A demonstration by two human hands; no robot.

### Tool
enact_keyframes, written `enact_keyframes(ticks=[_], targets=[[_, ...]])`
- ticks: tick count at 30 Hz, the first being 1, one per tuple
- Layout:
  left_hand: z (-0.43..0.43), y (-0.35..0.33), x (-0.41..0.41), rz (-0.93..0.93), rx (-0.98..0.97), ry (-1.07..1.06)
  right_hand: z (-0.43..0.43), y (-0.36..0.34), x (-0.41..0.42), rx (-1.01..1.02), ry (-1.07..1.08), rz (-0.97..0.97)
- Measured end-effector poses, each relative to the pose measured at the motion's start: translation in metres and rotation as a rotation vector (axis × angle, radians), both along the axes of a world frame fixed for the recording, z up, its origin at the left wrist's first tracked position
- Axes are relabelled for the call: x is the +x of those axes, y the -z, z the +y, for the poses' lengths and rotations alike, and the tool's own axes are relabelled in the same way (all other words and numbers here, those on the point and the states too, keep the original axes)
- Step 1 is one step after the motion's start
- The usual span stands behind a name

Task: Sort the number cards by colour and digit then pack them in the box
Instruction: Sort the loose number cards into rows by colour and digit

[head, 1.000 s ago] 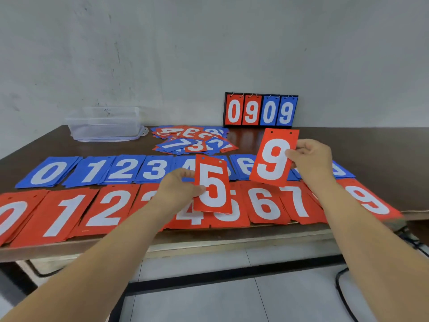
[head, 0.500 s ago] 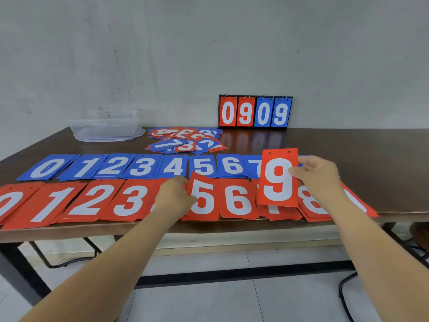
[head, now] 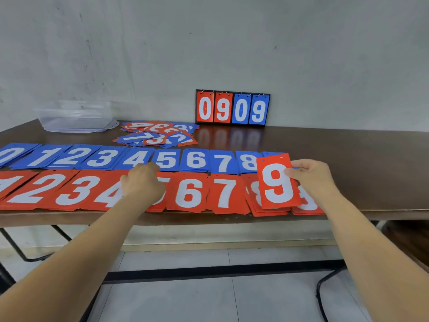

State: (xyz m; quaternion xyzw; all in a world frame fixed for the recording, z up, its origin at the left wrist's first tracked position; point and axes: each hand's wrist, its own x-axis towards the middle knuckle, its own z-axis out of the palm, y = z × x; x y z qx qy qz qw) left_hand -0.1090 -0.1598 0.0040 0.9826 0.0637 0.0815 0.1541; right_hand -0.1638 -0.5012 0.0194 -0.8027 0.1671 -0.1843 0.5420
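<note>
Left of the scoreboard [head: 232, 107], one clear box [head: 76, 116] is sitting. Before it, nine blue piles [head: 195, 159] and nine red piles [head: 190, 194] are lying in two rows. The left hand [head: 144, 182] is resting on the red 5 pile [head: 170, 194], its grip impossible to judge. The right hand [head: 311, 177] is pinching one red 9 card [head: 277, 182], front-right of the scoreboard.

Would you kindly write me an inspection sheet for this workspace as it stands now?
Surface: dark wooden table.
Job's things: blue row showing 0 to 8, red row along the front edge, unsorted heap behind, clear box back left.
Clutter: scoreboard reading 0909 at the back.
Grippers: left hand rests on red 5 pile, fingers hidden; right hand pinches red 9 card.
Cables: black cable on floor, right.
Surroundings: grey wall, tiled floor.
</note>
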Motion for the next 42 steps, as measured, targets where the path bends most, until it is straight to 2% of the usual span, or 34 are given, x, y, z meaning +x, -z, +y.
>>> enact_keyframes(ticks=[6,8,11,13,20,27,34,42], targets=[[-0.027,0.001,-0.003,-0.041,-0.009,0.004,-0.057,0.009,-0.003,0.011,0.039,0.074],[-0.034,0.001,-0.003,-0.038,-0.011,0.005,-0.067,0.017,0.003,-0.074,0.054,0.142],[-0.042,0.0,-0.005,-0.036,0.0,0.007,-0.07,0.028,0.008,-0.402,0.14,0.302],[-0.046,0.001,-0.006,-0.036,0.016,0.007,-0.065,0.034,0.008,-0.524,0.193,0.343],[-0.054,0.001,-0.005,-0.042,0.058,-0.001,-0.06,0.042,0.006,-0.573,0.26,0.276],[-0.056,0.001,0.003,-0.056,0.059,0.028,-0.03,0.026,0.016,-0.478,0.076,0.082],[-0.033,-0.002,0.027,-0.028,0.075,0.046,0.042,0.017,0.049,-0.556,-0.141,0.05],[0.025,-0.016,0.089,-0.067,0.07,0.092,0.124,-0.01,0.118,-0.643,-0.228,0.065]])
